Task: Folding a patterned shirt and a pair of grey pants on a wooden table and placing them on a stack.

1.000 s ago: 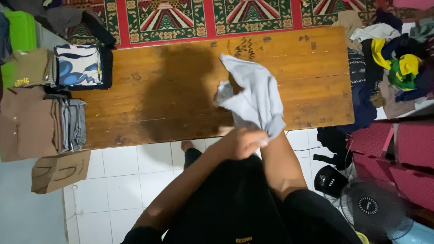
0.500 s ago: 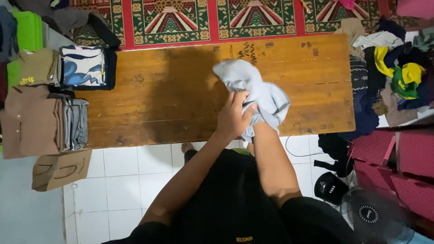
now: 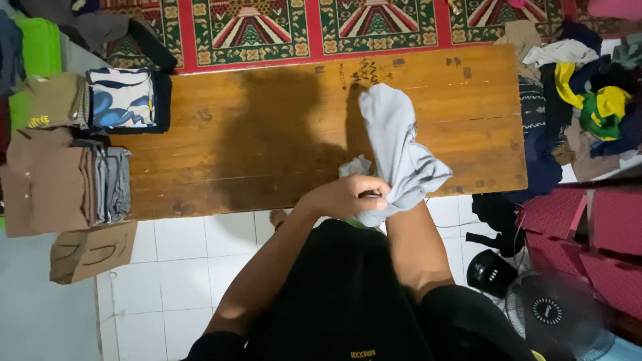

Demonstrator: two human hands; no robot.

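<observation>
A green bin sits far off to the left of the hands at the end of the wooden surface; what it holds cannot be told. The left hand is curled into a fist at the near edge of the surface, knuckles up, its grip clenched on a bunched part of a light grey garment. The left forearm runs back toward the body on a slant. The right hand is buried inside the cloth just beside the left fist, so only the right forearm shows, rising straight from the elbow; whether that grip is closed cannot be told. The garment stands up from both grips and drapes away from the body over the surface, with a small crumpled fold just above the left fist.

Well to the left of the grips lie folded stacks: a blue-and-white patterned piece, brown clothes and grey ones. Far to the right is a loose heap of clothes. Beyond the surface lies a red and green rug.
</observation>
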